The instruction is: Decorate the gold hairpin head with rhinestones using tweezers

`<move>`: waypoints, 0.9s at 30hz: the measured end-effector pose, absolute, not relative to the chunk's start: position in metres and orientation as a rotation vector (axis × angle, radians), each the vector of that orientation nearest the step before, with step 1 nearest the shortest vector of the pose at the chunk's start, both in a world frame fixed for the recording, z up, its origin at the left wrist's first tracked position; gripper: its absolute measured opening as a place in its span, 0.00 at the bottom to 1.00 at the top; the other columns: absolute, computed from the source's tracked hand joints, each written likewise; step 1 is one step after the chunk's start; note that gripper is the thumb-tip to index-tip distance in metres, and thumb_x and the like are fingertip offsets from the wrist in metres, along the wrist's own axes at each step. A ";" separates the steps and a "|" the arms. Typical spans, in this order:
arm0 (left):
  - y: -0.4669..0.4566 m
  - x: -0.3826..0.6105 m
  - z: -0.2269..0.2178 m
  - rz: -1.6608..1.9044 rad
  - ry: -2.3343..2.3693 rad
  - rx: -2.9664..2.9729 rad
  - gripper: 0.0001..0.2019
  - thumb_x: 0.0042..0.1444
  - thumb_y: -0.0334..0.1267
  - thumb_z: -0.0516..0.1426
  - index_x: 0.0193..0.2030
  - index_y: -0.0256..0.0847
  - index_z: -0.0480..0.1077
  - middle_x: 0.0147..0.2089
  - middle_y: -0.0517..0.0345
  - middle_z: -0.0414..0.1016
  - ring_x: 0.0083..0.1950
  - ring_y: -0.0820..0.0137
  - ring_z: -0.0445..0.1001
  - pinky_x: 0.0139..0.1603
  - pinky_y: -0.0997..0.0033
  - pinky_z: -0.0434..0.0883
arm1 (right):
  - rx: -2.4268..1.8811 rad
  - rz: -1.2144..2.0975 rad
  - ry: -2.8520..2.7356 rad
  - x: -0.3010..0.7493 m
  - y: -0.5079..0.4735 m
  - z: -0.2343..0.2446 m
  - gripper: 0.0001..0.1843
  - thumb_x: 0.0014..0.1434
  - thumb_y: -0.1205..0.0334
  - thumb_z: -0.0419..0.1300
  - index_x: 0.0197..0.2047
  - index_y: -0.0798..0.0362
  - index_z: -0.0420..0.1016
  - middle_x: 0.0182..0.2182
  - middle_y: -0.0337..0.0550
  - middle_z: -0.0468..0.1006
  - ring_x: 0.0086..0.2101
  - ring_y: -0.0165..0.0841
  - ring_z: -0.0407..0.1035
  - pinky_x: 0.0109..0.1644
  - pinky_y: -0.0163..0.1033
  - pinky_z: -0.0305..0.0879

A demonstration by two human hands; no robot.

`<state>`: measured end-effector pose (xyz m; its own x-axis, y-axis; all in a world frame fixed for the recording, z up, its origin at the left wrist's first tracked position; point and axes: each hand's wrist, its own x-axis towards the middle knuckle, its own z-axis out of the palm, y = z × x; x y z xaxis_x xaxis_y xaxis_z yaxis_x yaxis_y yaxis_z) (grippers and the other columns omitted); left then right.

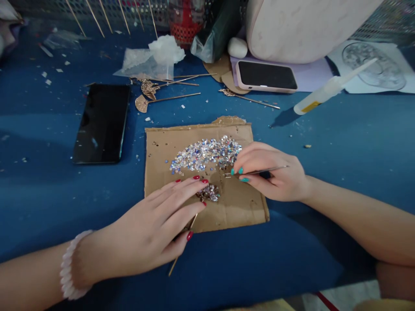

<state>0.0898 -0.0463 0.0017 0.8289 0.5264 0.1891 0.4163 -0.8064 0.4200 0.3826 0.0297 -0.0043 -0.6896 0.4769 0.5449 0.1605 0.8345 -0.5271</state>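
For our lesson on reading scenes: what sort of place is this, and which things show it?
Probably a jewellery-craft worktable: a heap of rhinestones on cardboard, a glue bottle, tweezers in the right hand and a stone-set ornament under the left hand.

Left grip (pixel 155 224): palm down, fingers extended nearly flat over the near edge of the cardboard sheet (pixel 240 207), forearm entering from its near left. Right grip (pixel 275 177): fingertips pinched on a thin metal tool (pixel 274 169) at its right edge, forearm trailing right.
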 end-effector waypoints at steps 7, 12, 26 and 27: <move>-0.045 0.090 0.001 0.413 0.713 2.654 0.17 0.65 0.27 0.51 0.60 0.29 0.65 0.70 0.38 0.57 0.74 0.56 0.53 0.73 0.53 0.60 | -0.501 0.604 -2.303 0.380 0.028 -0.003 0.05 0.63 0.74 0.58 0.40 0.56 0.71 0.32 0.46 0.79 0.38 0.33 0.73 0.42 0.41 0.74; -0.046 0.090 0.001 0.410 0.714 2.666 0.18 0.66 0.27 0.50 0.61 0.29 0.64 0.71 0.38 0.56 0.74 0.56 0.53 0.73 0.51 0.60 | -0.493 0.619 -2.304 0.380 0.027 -0.002 0.06 0.62 0.76 0.59 0.40 0.58 0.71 0.32 0.47 0.79 0.38 0.32 0.73 0.43 0.40 0.74; -0.045 0.091 0.000 0.433 0.710 2.662 0.17 0.66 0.27 0.51 0.61 0.29 0.64 0.71 0.38 0.57 0.74 0.57 0.53 0.75 0.53 0.57 | -0.474 0.645 -2.306 0.381 0.026 -0.003 0.08 0.62 0.78 0.57 0.41 0.57 0.71 0.33 0.46 0.79 0.39 0.32 0.72 0.44 0.41 0.73; -0.045 0.091 0.000 0.430 0.716 2.663 0.17 0.66 0.27 0.51 0.61 0.29 0.64 0.70 0.38 0.57 0.74 0.57 0.53 0.74 0.53 0.57 | -0.475 0.646 -2.305 0.381 0.026 -0.003 0.08 0.62 0.78 0.57 0.41 0.57 0.71 0.33 0.46 0.79 0.39 0.32 0.72 0.44 0.41 0.73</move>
<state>0.0906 -0.0452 -0.0003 0.8264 0.5274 0.1973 0.4215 -0.8117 0.4044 0.3807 0.0263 -0.0027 -0.6973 0.4953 0.5181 0.1537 0.8093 -0.5669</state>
